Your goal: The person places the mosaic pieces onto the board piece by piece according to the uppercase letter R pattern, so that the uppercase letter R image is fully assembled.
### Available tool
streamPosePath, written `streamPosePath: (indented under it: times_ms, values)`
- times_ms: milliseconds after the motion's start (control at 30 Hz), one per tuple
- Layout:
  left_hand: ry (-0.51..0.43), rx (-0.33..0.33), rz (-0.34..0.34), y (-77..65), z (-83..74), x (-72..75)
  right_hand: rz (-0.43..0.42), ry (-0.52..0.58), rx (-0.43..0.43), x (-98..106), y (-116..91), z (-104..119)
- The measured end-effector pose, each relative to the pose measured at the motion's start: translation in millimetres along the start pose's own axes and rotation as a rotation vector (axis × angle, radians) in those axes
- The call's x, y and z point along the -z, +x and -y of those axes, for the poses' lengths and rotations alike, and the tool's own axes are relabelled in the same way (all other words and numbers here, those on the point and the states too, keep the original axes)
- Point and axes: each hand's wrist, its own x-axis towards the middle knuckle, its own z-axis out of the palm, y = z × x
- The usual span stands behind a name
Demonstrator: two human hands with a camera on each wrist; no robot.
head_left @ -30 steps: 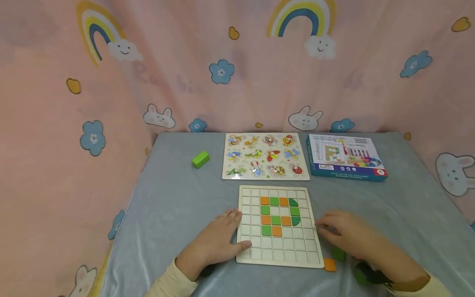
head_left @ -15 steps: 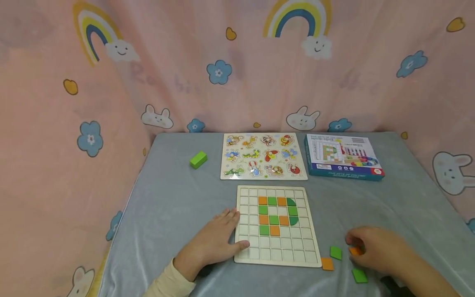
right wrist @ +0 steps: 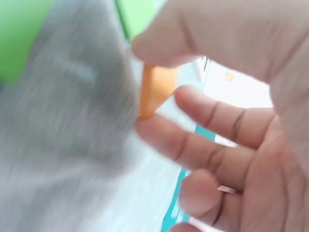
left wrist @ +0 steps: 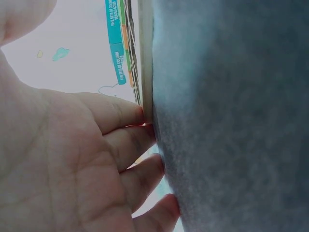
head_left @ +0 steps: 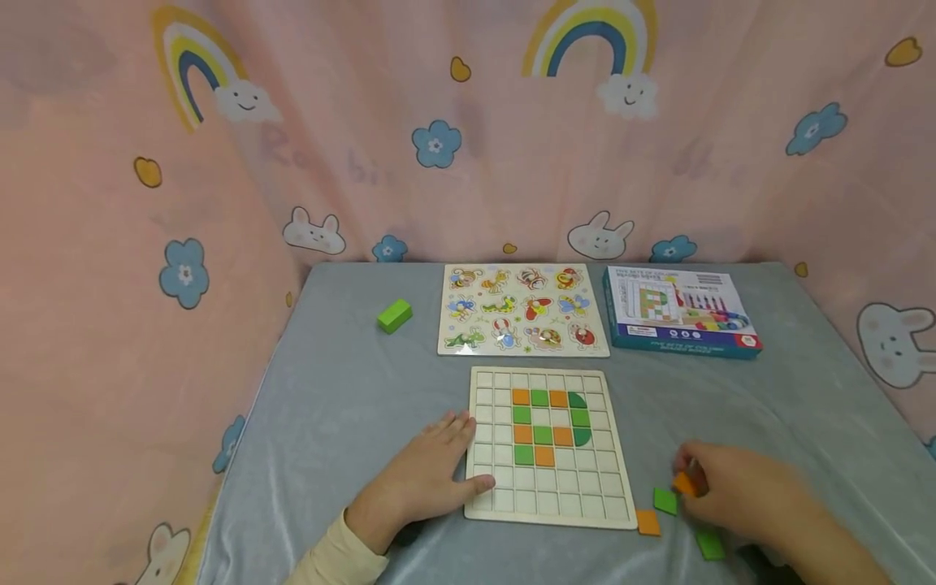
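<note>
My left hand point(head_left: 424, 479) lies along the left edge of a wooden grid board point(head_left: 541, 504), its thumb over the rim. In the left wrist view, straight fingers point(left wrist: 130, 145) touch the board's edge. Orange and green tiles form a P-like pattern in the grid. Right of the board, my right hand point(head_left: 753, 491) pinches an orange tile point(head_left: 684, 485) close to the cloth. The right wrist view has this orange tile point(right wrist: 159, 87) between thumb and a finger. Beside that hand lie a green tile point(head_left: 665, 501) and another green tile point(head_left: 709, 544), partly covered.
A loose orange tile point(head_left: 647, 522) lies at the board's lower right corner. Behind the board are an insect picture puzzle point(head_left: 522, 310) and a teal-edged game box point(head_left: 683, 313). A green block point(head_left: 395, 316) sits at the back left of the grey cloth point(head_left: 351, 390).
My right hand has drawn away from the board's right edge, toward the loose tiles, and taken hold of an orange tile. It has since shifted slightly left. My left hand stays put.
</note>
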Motion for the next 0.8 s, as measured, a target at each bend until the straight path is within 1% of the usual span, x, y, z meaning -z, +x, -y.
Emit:
streamPosePath:
  times_ms: [133, 267, 433, 633, 800]
  values:
    - [0.001, 0.002, -0.003, -0.4, -0.4, -0.4, -0.086, -0.017, 0.102, 4, 3, 22]
    - [0.003, -0.001, -0.006, -0.1, -0.3, -0.5, -0.125, -0.047, 0.175, 4, 5, 47]
    - [-0.001, 0.001, -0.01, -0.6, -0.2, -1.0, -0.166, -0.055, 0.268, 0, 8, 79]
    - [0.0, 0.004, -0.009, -0.3, 0.5, -1.3, -0.24, -0.069, 0.484, -7, 15, 107]
    - [0.003, 0.005, -0.006, -0.6, -0.3, -0.5, -0.26, -0.059, 0.599, -17, 26, 124]
